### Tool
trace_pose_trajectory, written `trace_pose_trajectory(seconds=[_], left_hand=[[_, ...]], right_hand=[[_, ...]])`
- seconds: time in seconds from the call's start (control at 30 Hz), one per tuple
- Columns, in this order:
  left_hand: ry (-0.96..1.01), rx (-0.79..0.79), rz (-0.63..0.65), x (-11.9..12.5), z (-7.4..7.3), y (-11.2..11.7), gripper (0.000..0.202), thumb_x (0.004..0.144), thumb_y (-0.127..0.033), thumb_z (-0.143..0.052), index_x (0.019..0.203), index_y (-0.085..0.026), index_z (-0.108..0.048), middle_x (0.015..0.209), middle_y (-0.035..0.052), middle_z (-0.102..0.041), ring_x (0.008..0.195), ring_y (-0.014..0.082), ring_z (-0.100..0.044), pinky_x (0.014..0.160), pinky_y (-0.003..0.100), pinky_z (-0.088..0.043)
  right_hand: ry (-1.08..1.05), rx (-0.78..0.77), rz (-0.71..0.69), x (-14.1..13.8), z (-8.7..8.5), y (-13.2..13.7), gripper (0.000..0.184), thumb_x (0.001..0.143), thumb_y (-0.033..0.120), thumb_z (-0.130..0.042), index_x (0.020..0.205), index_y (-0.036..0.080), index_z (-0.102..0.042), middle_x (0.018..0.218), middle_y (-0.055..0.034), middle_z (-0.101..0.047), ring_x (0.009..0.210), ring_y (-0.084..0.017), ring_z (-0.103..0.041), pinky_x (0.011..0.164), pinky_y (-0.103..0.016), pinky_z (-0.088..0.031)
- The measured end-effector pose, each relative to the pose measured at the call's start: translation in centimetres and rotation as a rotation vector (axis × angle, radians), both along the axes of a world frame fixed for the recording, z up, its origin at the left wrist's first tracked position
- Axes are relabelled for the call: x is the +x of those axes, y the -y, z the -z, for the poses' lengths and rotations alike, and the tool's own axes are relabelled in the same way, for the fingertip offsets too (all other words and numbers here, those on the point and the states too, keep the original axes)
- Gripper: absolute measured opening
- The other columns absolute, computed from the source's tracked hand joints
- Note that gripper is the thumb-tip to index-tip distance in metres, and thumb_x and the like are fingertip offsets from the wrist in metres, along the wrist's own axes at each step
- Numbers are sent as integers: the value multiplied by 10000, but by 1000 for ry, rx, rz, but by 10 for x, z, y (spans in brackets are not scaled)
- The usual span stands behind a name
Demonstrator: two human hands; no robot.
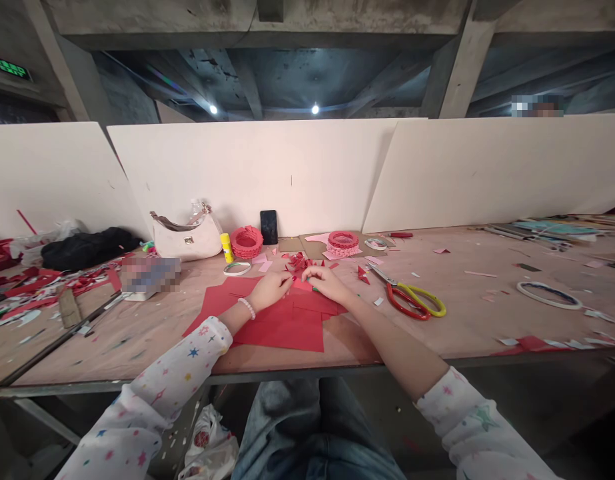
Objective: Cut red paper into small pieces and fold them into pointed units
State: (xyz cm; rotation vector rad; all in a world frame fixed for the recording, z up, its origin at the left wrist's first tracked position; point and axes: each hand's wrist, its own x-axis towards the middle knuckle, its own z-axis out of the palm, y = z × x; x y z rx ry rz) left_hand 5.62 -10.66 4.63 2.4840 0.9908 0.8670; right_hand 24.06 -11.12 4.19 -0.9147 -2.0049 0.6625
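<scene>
Over a spread of red paper sheets (287, 327), my left hand (272, 288) and my right hand (324, 281) face each other with their fingertips close together. Both are closed in a pinch at a small piece of red paper (302, 285), partly hidden by the fingers. Just beyond lies a heap of folded red paper pieces (298, 261). To the right of my right hand rest large scissors (410, 300) with one red and one yellow handle, blades apart. A small red folded piece (362, 275) lies near their tips.
Behind stand a white handbag (187, 240), yellow glue stick (226, 247), red paper ring (246, 241), phone (269, 227) and stacked pink-red rings (342, 243). Tape rolls (237, 268) and paper scraps (441, 251) lie about. White boards (252, 173) line the table's back.
</scene>
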Motion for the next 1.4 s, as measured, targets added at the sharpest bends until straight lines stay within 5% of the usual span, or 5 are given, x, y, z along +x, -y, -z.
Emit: trace_pose_trajectory(seconds=[0.3,0.6,0.83,1.4], left_hand=[[113,-179,2,0,6,-8,254,780,-298,-375,610,-136,-472,494,-32,-493,464,83,-483,446,177,-353],[209,-335,141,2,3,-5,200,762,-263,-411,653,-124,-505,609,-6,-557,511,72,-505,512,180,-399],[224,-484,181,4,5,-3,211,741,-171,-384,816,-111,-572,771,48,-624,566,85,-543,525,187,-411],[189,-512,228,5,-1,5,235,736,-180,-380,853,-113,-572,873,70,-633,604,98,-568,528,190,-412]], right_hand=[[-226,-226,-171,0,-5,7,233,714,181,-410,878,172,-575,910,-40,-575,765,-139,-528,698,-265,-397],[-57,-70,-31,1,-3,3,172,717,288,-497,809,160,-567,826,-27,-575,783,-145,-513,716,-275,-379],[-143,-94,-85,-1,1,-1,171,701,279,-522,827,164,-529,824,-25,-555,777,-127,-512,705,-263,-391],[-144,-79,-41,-1,0,-1,126,681,264,-533,745,156,-527,727,-1,-525,702,-117,-483,664,-252,-378]])
